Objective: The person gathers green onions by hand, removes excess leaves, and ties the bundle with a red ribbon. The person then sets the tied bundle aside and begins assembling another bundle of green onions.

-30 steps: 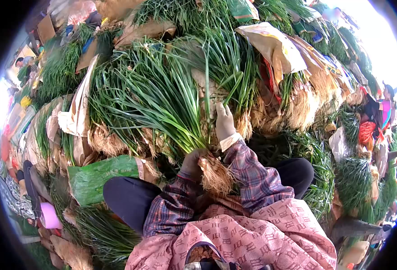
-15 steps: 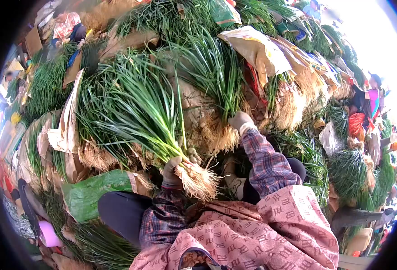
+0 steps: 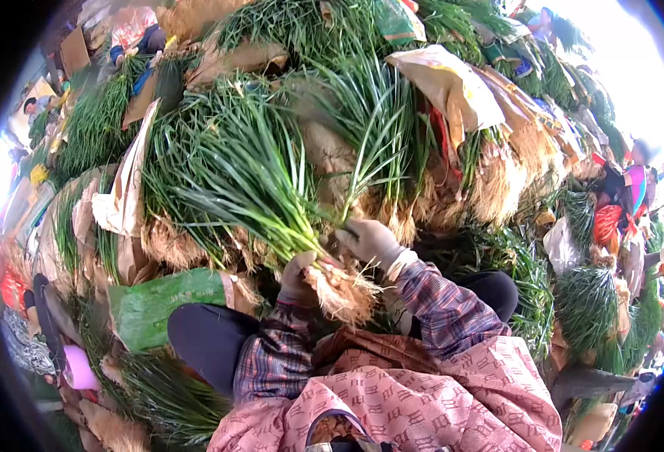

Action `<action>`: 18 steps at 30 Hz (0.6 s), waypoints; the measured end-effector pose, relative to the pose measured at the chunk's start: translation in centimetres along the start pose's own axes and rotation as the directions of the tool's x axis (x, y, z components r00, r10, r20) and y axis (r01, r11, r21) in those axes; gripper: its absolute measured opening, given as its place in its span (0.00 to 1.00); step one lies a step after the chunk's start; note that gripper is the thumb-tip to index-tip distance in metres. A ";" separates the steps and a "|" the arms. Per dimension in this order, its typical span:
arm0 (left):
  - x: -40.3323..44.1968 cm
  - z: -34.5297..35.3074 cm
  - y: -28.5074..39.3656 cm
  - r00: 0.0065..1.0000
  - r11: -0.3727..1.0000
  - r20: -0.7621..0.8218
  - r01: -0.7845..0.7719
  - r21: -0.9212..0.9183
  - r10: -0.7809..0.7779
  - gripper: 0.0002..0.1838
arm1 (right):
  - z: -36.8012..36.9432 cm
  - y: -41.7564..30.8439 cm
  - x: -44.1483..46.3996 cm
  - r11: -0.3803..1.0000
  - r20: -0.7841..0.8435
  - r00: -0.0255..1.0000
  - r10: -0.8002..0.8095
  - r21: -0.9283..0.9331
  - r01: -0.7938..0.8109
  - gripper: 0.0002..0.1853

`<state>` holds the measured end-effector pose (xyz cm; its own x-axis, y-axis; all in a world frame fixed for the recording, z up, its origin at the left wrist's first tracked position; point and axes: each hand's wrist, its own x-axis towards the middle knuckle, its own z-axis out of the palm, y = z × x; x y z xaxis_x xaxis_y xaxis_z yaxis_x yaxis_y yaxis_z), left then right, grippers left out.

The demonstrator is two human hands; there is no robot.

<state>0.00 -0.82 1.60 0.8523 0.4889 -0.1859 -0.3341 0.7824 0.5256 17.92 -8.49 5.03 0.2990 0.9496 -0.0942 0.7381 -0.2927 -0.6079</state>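
Observation:
My left hand [image 3: 297, 276], in a grey glove, is closed around the lower stems of a bunch of green onions [image 3: 283, 215]. Its long flat leaves fan up and left, and its pale roots [image 3: 347, 294] hang to the right of the hand. Beside the bunch, my gloved right hand [image 3: 369, 241] pinches the base of a few thin green onion stalks [image 3: 358, 177], whose leaves point up. The right fingertips are close above the root end of the bunch. Part of the left fingers is hidden behind the stems.
A pile of green onions with tan roots [image 3: 494, 184] rises in front, partly covered by a pale sack [image 3: 452, 79]. A green sack [image 3: 166, 307] lies by my left knee. More green onions [image 3: 516, 279] lie to the right. People sit farther off at both sides.
My right hand has come from the pile down and left to the held bunch, bringing thin stalks with it. My left hand keeps its grip, with the bunch slightly lower in the leaves and shifted right.

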 end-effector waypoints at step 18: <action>1.0 -1.4 -2.0 0.990 0.981 0.068 0.130 -0.146 -0.121 0.26 | 5.6 6.4 4.9 -0.398 0.066 0.846 0.528 0.900 0.178 0.11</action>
<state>0.94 -1.41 -0.77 0.9119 0.3631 -0.1914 -0.2757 0.8873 0.3697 20.71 -5.04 -3.75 0.6033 0.6565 -0.4529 -0.7846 0.3868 -0.4845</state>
